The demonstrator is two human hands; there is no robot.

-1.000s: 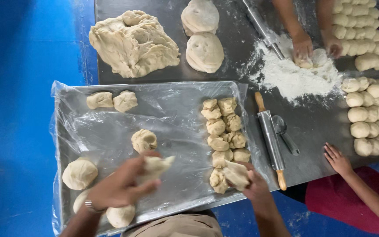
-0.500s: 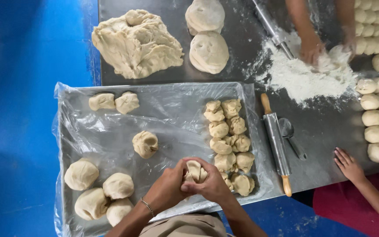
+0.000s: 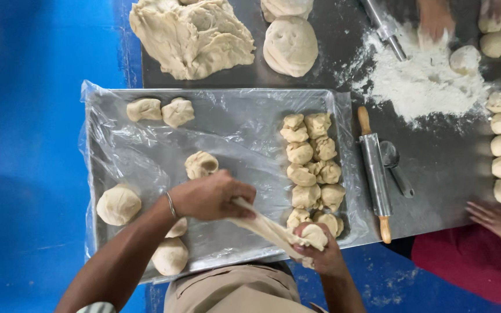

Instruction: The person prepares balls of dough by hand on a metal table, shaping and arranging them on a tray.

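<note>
Since half a second ago, pulled apart: left hand (image 3: 211,197) and right hand (image 3: 315,250), each pinching an end of a dough strip (image 3: 265,227) stretched over the tray (image 3: 244,107). At three o'clock, piled dough pieces (image 3: 311,168), then a rolling pin (image 3: 374,174); at nine o'clock, round dough balls (image 3: 119,204).

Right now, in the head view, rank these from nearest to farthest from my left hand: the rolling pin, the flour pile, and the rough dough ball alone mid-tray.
From the left hand:
1. Rough dough ball, just above it on the tray.
2. Rolling pin, right of the tray.
3. Flour pile, far upper right on the table.
</note>
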